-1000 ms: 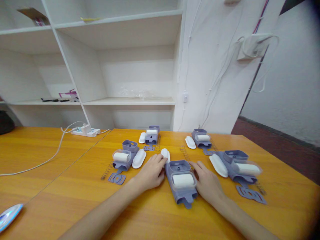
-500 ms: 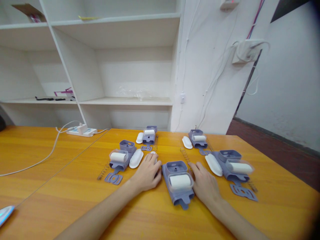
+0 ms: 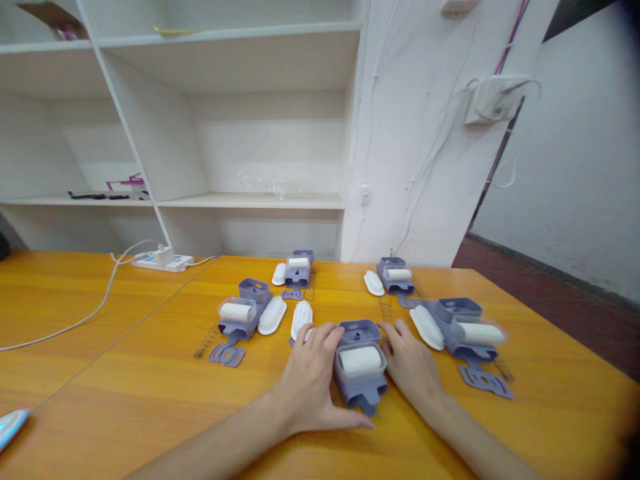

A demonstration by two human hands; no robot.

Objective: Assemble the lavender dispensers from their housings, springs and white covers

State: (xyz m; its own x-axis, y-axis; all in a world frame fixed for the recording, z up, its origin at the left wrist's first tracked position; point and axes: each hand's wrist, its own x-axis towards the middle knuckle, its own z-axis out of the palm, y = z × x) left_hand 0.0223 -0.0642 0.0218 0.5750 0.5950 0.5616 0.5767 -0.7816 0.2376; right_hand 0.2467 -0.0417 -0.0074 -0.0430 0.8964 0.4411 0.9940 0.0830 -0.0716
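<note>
In the head view, my left hand is at the left side of the middle grey-purple plastic housing. Its thumb stretches across in front, wide apart from the fingers. A translucent cup with a white cylinder rests on that housing, with an open oval grey-purple cup behind it. My right hand lies along the right side, fingers loosely bent and apart, fingertips close to the oval cup. Behind those fingertips is a coil spring. A white oval piece lies just beyond my left fingertips.
Similar sets stand around: a left housing, a right housing and two at the back. White oval lids, springs and flat grey cut-out plates lie beside them. A power strip sits at the back left.
My left hand has moved right and nearer, its thumb spreading out in front of the middle housing. The white oval piece now shows more fully. The spring and oval cup sit slightly further right.
</note>
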